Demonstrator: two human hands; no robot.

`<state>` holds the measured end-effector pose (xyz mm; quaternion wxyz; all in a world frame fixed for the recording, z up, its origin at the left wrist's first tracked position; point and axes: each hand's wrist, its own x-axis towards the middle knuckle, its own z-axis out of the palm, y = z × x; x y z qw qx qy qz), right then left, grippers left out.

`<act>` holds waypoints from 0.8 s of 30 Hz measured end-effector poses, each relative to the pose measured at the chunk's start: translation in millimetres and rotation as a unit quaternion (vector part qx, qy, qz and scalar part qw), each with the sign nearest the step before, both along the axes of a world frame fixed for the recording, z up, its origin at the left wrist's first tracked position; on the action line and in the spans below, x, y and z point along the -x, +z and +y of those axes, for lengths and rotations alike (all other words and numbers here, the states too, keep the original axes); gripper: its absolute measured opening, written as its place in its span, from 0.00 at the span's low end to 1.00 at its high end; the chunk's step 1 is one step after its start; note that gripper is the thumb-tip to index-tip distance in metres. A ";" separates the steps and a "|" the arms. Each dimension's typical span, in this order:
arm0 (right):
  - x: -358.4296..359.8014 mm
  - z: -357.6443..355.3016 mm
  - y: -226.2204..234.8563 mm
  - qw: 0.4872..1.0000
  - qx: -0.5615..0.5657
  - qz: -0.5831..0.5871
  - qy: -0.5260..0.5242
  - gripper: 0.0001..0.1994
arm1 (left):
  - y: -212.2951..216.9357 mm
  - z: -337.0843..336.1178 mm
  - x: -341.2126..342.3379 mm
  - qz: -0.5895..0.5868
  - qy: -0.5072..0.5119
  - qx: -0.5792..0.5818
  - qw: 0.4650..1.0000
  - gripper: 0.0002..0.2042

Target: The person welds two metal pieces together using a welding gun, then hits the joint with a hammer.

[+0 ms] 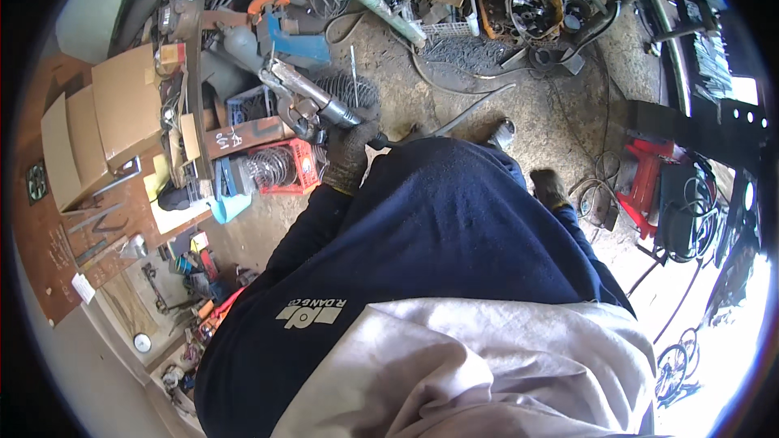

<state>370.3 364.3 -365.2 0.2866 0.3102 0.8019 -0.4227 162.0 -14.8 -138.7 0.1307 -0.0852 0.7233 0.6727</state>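
The navy knit sweater [454,227] and a crumpled pale cloth [471,357] cover the near middle, hiding the lap and part of both forearms. The left hand [347,164], seemingly in a grey textured glove, is partly lost against dark clutter; I cannot tell whether its fingers are closed. The right hand [549,187], dark and shadowed beside the right thigh, is equally unclear. Glare washes out the near right.

The long grey metal piece with a smooth cylindrical end [312,93] lies just beyond the left hand, its end close to the fingers, contact uncertain; it is well apart from the right hand.

Left of the left hand sits a red plastic lattice crate [304,166] with coiled wire [269,167]. Farther left is an open brown cardboard box [126,101]. The far floor [454,105] is rough, stained and brownish-grey.
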 end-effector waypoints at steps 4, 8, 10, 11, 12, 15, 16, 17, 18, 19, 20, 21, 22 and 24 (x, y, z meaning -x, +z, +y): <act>-86.4 21.2 -20.5 0.991 -0.001 -0.121 -0.049 0.25 | -0.8 -0.2 5.3 -0.051 -0.036 -0.037 0.997 0.14; -98.7 -2.6 -38.3 0.961 0.050 -0.083 -0.258 0.23 | -14.0 -37.7 2.5 0.107 -0.166 0.009 0.980 0.11; -82.3 -30.9 -34.1 0.919 0.151 -0.012 -0.364 0.18 | -16.1 -52.1 4.9 -0.041 -0.151 -0.046 0.987 0.11; -66.6 -47.4 -23.3 0.925 0.147 -0.006 -0.350 0.18 | -14.6 -60.2 4.9 -0.078 -0.156 -0.048 0.984 0.11; -70.2 -60.1 -34.6 0.865 0.238 0.049 -0.439 0.19 | -3.7 -62.1 8.9 -0.044 -0.203 -0.011 0.978 0.10; -31.1 -109.5 -8.4 0.895 0.246 0.037 -0.370 0.22 | -33.1 -110.5 -2.8 0.306 -0.283 0.135 0.899 0.11; -18.5 -126.2 16.3 0.911 0.218 0.018 -0.349 0.23 | -51.3 -122.1 -6.4 0.450 -0.296 0.181 0.823 0.11; -19.7 -133.7 24.9 0.922 0.216 0.032 -0.319 0.23 | -55.3 -128.2 -13.7 0.388 -0.287 0.154 0.862 0.11; -24.0 -136.9 26.2 0.927 0.207 0.035 -0.312 0.23 | -58.6 -134.1 -23.9 0.323 -0.276 0.126 0.896 0.10; -29.3 -138.8 24.9 0.931 0.198 0.038 -0.306 0.24 | -62.5 -138.6 -28.2 0.271 -0.279 0.114 0.914 0.10; -29.7 -141.1 30.7 0.936 0.189 0.042 -0.294 0.24 | -63.2 -143.7 -33.8 0.219 -0.276 0.105 0.930 0.10; -36.5 -144.3 40.7 0.938 0.162 0.039 -0.305 0.24 | -63.7 -149.5 -35.7 0.182 -0.288 0.112 0.934 0.11; -45.6 -146.5 46.9 0.941 0.147 0.037 -0.303 0.23 | -65.7 -148.7 -40.7 0.119 -0.263 0.124 0.949 0.11; -70.2 -138.9 46.0 0.952 0.131 0.055 -0.270 0.22 | -53.3 -134.7 -50.1 -0.032 -0.171 0.147 0.974 0.12</act>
